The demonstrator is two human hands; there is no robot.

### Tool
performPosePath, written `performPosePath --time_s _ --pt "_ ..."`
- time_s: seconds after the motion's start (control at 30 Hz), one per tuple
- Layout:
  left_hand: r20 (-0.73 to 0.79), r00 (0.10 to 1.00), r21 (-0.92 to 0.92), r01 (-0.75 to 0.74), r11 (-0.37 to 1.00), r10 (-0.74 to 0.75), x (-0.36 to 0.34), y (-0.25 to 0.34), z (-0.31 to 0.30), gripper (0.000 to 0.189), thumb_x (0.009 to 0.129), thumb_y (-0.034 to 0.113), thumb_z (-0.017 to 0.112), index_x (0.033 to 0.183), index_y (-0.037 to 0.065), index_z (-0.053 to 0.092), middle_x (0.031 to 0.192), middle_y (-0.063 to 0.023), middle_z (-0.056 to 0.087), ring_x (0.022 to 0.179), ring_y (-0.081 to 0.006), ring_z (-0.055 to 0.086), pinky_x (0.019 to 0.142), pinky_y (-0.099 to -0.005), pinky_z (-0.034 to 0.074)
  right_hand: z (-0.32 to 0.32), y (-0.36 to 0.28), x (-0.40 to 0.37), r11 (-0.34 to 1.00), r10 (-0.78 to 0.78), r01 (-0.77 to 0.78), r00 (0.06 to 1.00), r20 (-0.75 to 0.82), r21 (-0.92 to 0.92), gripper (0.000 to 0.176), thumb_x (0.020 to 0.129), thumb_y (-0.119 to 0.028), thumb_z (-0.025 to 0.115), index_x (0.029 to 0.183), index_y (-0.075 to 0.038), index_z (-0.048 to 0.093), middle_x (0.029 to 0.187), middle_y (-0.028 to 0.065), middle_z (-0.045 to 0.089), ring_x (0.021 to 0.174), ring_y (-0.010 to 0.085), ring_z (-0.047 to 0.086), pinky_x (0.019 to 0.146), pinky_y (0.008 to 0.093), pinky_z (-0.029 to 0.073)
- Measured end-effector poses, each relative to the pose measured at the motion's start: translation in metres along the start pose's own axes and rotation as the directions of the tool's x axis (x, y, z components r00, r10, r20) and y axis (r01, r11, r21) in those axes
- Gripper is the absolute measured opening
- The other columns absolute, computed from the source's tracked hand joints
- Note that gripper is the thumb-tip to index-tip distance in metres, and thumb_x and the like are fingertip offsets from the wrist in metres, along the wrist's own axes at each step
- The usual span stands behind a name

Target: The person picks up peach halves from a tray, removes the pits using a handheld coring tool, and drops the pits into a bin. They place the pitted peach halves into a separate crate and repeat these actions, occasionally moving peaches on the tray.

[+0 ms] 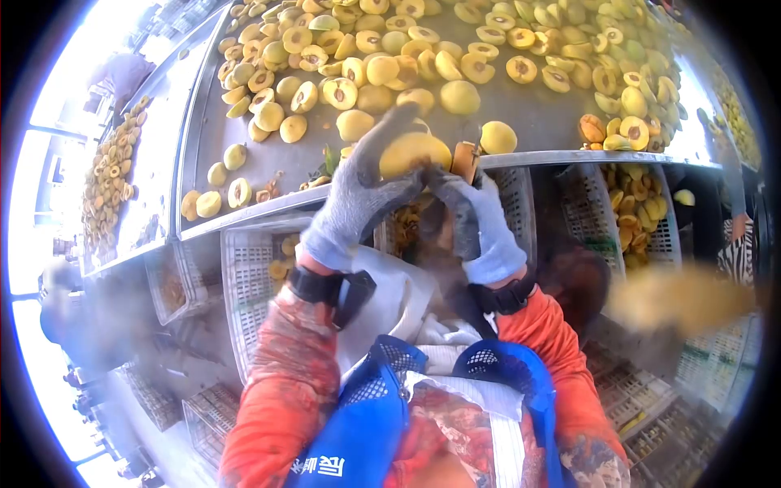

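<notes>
My left hand (358,195), in a grey glove, is wrapped around a whole yellow fruit (411,152) just above the front edge of a metal table (537,122). My right hand (480,220), also gloved, grips a small tool with an orange-brown handle (464,161) pressed against the fruit's right side. Both wrists wear black straps over orange sleeves. Halved yellow fruits with brown pits (342,92) and whole ones cover the table beyond.
White plastic crates (248,276) sit under the table edge; one at the right holds fruit pieces (630,211). A second metal tray (114,175) with fruit runs along the left. A blurred person (73,317) stands lower left. A yellow blur (679,297) crosses at right.
</notes>
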State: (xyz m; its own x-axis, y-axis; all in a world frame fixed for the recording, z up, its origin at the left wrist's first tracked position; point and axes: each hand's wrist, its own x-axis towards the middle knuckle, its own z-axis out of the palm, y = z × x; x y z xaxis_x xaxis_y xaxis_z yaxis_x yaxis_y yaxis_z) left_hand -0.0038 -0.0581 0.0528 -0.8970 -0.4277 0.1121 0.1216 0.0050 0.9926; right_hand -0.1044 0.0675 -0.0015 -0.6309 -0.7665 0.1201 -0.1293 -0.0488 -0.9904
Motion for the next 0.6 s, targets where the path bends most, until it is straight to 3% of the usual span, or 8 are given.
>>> performPosePath --time_s 0.07,0.17,0.2,0.23,0.3,0.37,0.47,0.6 --pt "-0.17 0.983 -0.075 -0.088 0.993 0.074 -0.016 -0.027 0.015 0.065 0.09 0.022 0.061 0.145 0.001 0.032 0.142 -0.013 0.041 0.126 -0.0218 0.046 0.103 -0.035 0.04 0.004 -0.03 -0.025 0.789 0.399 -0.444 0.896 0.196 0.425 0.028 0.087 -0.02 0.067 0.11 -0.004 0.061 0.089 0.0043 0.064 0.074 0.0163 0.063 0.064 0.0274 0.049" --pt "-0.354 0.917 -0.7 -0.127 0.703 -0.187 -0.026 -0.044 0.019 0.056 0.095 0.025 0.058 0.143 0.007 0.036 0.127 -0.0122 0.052 0.115 -0.0233 0.055 0.095 -0.0358 0.049 0.037 -0.01 -0.043 0.641 0.466 -0.506 0.854 0.232 0.577 0.031 0.088 -0.021 0.066 0.112 -0.004 0.061 0.099 0.0071 0.066 0.083 0.0176 0.065 0.071 0.0303 0.051" --pt "-0.353 0.922 -0.666 -0.125 0.736 -0.162 -0.031 -0.056 0.009 0.055 0.097 0.034 0.05 0.141 0.003 0.038 0.133 -0.0135 0.047 0.117 -0.0251 0.053 0.098 -0.0392 0.046 0.032 -0.004 -0.047 0.856 0.375 -0.41 0.912 0.166 0.315 0.035 0.085 -0.021 0.069 0.114 -0.003 0.06 0.1 0.0108 0.066 0.084 0.022 0.065 0.073 0.0328 0.051" --pt "-0.435 0.882 -0.119 -0.254 0.96 0.179 -0.039 -0.066 0.004 0.053 0.098 0.036 0.048 0.139 0.003 0.039 0.132 -0.014 0.049 0.114 -0.0259 0.055 0.096 -0.0398 0.048 0.027 0.001 -0.05 0.96 0.279 -0.28 0.955 0.098 0.005 0.04 0.082 -0.02 0.072 0.115 -0.003 0.059 0.102 0.0144 0.067 0.086 0.0263 0.066 0.074 0.0353 0.051" --pt "-0.388 0.888 0.066 -0.241 0.968 0.247 -0.047 -0.064 -0.001 0.052 0.1 0.038 0.045 0.136 0.001 0.042 0.129 -0.0148 0.052 0.11 -0.0269 0.059 0.093 -0.0406 0.05 0.024 0.001 -0.053 0.845 0.138 -0.066 0.986 0.097 -0.531 0.045 0.076 -0.026 0.075 0.112 -0.006 0.059 0.094 0.0222 0.065 0.085 0.0378 0.064 0.075 0.043 0.051" --pt "-0.227 0.944 -0.702 0.013 0.712 -0.241 -0.051 -0.054 -0.005 0.052 0.101 0.039 0.042 0.134 0.0 0.044 0.126 -0.0156 0.054 0.107 -0.0274 0.06 0.091 -0.0409 0.052 0.025 -0.006 -0.056 0.787 0.102 0.0 0.986 0.13 -0.617 0.043 0.077 -0.029 0.073 0.11 -0.006 0.059 0.09 0.0212 0.066 0.082 0.039 0.064 0.072 0.0443 0.051" --pt "-0.301 0.953 -0.17 -0.031 0.985 -0.022 -0.053 -0.05 0.003 0.052 0.101 0.039 0.04 0.133 -0.002 0.044 0.124 -0.0166 0.056 0.108 -0.0271 0.06 0.091 -0.0412 0.052 0.03 -0.007 -0.059 0.733 0.078 0.032 0.988 0.131 -0.679 0.04 0.081 -0.034 0.069 0.108 -0.006 0.058 0.087 0.0201 0.067 0.079 0.0398 0.064 0.07 0.0457 0.052" --pt "-0.321 0.946 0.126 -0.006 0.992 0.047 -0.059 -0.039 0.006 0.044 0.101 0.032 0.042 0.121 -0.005 0.055 0.114 -0.0145 0.063 0.097 -0.0229 0.065 0.086 -0.0342 0.052 0.031 -0.001 -0.065 0.701 0.198 -0.05 0.972 0.127 -0.711 0.04 0.082 -0.034 0.068 0.109 -0.007 0.059 0.088 0.0197 0.067 0.08 0.0394 0.065 0.071 0.046 0.052"
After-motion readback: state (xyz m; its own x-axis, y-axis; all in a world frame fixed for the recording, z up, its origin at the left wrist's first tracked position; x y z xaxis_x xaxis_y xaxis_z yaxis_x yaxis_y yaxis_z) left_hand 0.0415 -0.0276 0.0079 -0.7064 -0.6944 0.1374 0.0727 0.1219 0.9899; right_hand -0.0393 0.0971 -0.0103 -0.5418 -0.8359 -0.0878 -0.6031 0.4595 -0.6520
